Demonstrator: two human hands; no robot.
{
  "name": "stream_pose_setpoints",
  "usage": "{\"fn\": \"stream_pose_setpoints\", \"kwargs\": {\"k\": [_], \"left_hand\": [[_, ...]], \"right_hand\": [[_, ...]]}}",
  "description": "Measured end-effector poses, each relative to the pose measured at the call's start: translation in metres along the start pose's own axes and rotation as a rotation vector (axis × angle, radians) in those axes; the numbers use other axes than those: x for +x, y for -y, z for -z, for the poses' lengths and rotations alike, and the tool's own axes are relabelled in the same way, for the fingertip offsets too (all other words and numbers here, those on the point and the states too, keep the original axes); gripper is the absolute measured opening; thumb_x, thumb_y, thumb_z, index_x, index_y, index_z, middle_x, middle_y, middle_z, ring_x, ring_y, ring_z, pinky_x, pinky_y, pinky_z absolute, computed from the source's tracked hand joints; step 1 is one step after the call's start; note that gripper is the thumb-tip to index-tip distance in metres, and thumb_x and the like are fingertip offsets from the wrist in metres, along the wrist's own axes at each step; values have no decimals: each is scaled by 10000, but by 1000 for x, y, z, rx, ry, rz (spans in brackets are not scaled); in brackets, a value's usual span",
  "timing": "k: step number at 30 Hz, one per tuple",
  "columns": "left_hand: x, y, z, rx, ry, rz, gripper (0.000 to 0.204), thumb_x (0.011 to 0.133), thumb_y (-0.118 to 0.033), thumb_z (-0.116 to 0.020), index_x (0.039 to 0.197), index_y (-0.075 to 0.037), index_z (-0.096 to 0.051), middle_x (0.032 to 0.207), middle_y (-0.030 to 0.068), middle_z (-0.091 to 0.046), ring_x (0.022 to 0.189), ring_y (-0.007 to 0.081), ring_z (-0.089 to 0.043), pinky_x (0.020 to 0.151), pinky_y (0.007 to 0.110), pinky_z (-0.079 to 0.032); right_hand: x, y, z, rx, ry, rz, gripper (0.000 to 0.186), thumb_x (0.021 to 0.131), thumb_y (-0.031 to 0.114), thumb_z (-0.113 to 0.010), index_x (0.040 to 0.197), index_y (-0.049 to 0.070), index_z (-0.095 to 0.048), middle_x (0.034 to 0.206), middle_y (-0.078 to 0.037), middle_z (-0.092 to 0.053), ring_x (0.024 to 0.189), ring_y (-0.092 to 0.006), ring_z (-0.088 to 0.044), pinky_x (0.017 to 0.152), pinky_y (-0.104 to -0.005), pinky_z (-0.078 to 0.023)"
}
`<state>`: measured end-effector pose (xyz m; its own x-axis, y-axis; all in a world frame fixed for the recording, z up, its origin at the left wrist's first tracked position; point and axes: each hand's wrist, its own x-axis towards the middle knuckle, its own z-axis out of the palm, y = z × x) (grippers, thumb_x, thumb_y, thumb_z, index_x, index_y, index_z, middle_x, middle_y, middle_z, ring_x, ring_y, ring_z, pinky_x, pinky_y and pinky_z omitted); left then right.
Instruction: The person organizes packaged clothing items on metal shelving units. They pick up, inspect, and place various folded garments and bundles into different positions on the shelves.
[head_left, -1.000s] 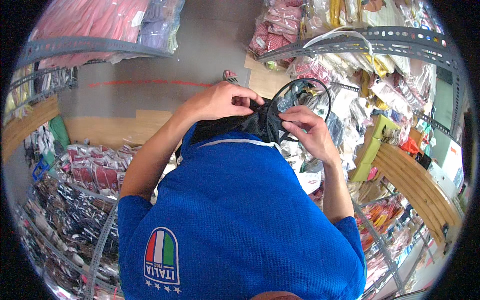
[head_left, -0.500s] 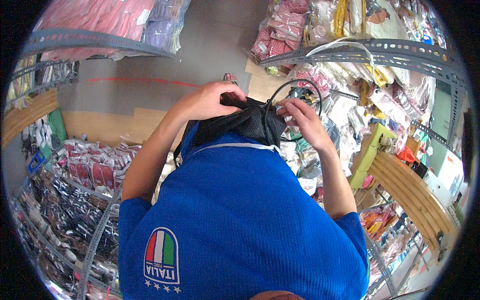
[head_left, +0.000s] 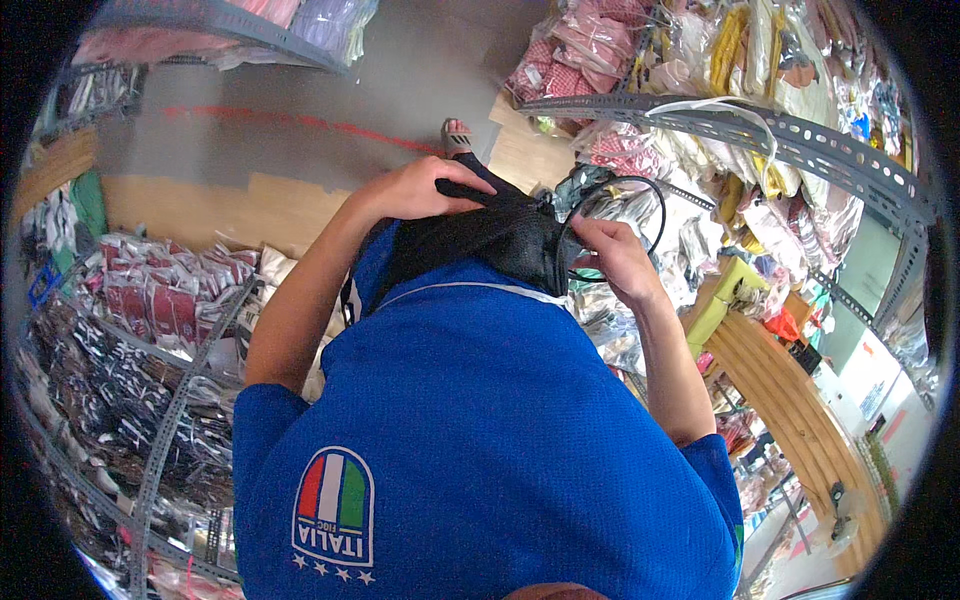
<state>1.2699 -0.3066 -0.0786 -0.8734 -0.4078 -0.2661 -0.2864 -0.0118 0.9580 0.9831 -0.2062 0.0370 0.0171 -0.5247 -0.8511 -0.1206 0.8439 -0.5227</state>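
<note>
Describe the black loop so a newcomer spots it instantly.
Start at the blue shirt; black mesh fabric bunches beyond its hem. At that fabric's right end, beside the right hand, a thin black loop arcs out, a smooth ring against crinkled plastic packages.

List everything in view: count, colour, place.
Mesh cloth: one, black, upper centre
Loop: one, black, beside cloth
Bagged packs: many, pink, lilac, top left
Checked packs: several, reddish, top centre
Mixed packs: many, white, yellow, upper right
Packets: many, maroon, left
Dark packs: many, black, white, lower left
Shelf frames: several, grey, both sides
Plank top: one, tan, right
Floor: one, grey, top
Sandal: one, grey, top centre
Shirt: one, blue, centre
Left grip: one, bare, on cloth
Right grip: one, bare, by loop
</note>
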Motion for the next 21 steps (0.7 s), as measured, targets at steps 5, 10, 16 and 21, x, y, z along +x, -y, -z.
{"fn": "stream_pose_setpoints", "kwargs": {"k": [5, 10, 16, 21], "left_hand": [[-4, 0, -7, 60, -50, -90, 312, 883, -170, -702, 1192, -128, -711, 1262, 111, -647, 1192, 295, -599, 1054, 400, -445], [9, -5, -19, -8, -96, -174, 265, 898, -154, -680, 1154, -106, -725, 1257, 103, -655, 1183, 300, -605, 1036, 399, -457], [11, -31, -10, -42, -139, -131, 251, 936, -178, -646, 1140, -49, -713, 1203, 113, -682, 1167, 263, -618, 1028, 369, -458], [-6, -52, 1, 18, -188, -10, 424, 903, -386, -694, 1166, -53, -697, 1179, 162, -680, 1113, 284, -645, 980, 370, -481]], "right_hand": [[-3, 4, -4, -36, 0, 53, 294, 968, 263, -642, 1011, -20, -706, 980, -71, -687, 846, -109, -634, 737, -303, -590], [-2, 9, -18, -186, -74, 127, 157, 936, 195, -691, 927, 41, -666, 799, 27, -627, 730, -47, -559, 665, -218, -483], [-6, 15, -40, -310, -131, 348, 206, 931, 192, -679, 969, -7, -718, 898, -85, -712, 813, -136, -657, 714, -270, -513], [-12, 19, -32, -317, -145, 309, 287, 957, 225, -620, 1132, 12, -699, 1028, -149, -712, 910, -202, -678, 807, -332, -525]]}}
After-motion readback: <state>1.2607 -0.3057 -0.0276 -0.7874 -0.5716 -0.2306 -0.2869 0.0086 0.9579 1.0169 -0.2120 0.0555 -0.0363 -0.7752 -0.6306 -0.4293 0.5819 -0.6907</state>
